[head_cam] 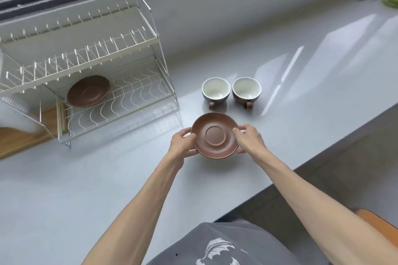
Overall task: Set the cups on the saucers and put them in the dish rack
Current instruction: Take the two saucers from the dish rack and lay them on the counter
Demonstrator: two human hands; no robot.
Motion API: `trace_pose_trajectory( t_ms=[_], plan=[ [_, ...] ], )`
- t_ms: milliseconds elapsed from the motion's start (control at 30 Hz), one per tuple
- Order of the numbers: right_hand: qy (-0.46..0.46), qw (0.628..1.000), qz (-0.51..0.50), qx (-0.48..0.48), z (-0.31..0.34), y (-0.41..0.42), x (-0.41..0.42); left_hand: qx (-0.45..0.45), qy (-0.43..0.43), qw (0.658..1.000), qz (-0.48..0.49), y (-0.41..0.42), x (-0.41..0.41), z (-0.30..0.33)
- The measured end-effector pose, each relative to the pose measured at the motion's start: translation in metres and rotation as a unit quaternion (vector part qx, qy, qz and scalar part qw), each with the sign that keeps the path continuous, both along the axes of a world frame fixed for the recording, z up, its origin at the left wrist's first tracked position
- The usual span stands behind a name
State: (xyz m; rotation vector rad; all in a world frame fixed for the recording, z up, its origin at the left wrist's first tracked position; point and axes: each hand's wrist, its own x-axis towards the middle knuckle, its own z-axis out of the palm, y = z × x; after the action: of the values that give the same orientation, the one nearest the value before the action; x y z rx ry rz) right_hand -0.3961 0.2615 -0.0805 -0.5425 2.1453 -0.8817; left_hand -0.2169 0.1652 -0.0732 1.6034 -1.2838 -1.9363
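Note:
A brown saucer is held just above the grey counter, tilted slightly toward me. My left hand grips its left rim and my right hand grips its right rim. Behind it two cups stand upright side by side, brown outside and white inside: the left cup and the right cup, both with handles pointing toward me. A second brown saucer lies on the lower shelf of the white wire dish rack at the left.
The rack's upper shelf carries rows of upright prongs and holds nothing. A wooden board lies under the rack's left end. The counter's front edge runs diagonally at the right. A window sill runs along the back.

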Motion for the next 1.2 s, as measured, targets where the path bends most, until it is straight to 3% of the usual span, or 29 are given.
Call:
trace_pose_trajectory(
  t_ms=[600, 1200],
  plan=[
    [0.008, 0.996, -0.079, 0.038, -0.019, 0.056, -0.086, 0.049, 0.008, 0.996, -0.079, 0.033, -0.103, -0.016],
    [0.011, 0.994, -0.094, 0.059, -0.023, 0.067, -0.11, 0.087, -0.001, 0.992, -0.093, 0.04, -0.132, -0.029]
  ],
)
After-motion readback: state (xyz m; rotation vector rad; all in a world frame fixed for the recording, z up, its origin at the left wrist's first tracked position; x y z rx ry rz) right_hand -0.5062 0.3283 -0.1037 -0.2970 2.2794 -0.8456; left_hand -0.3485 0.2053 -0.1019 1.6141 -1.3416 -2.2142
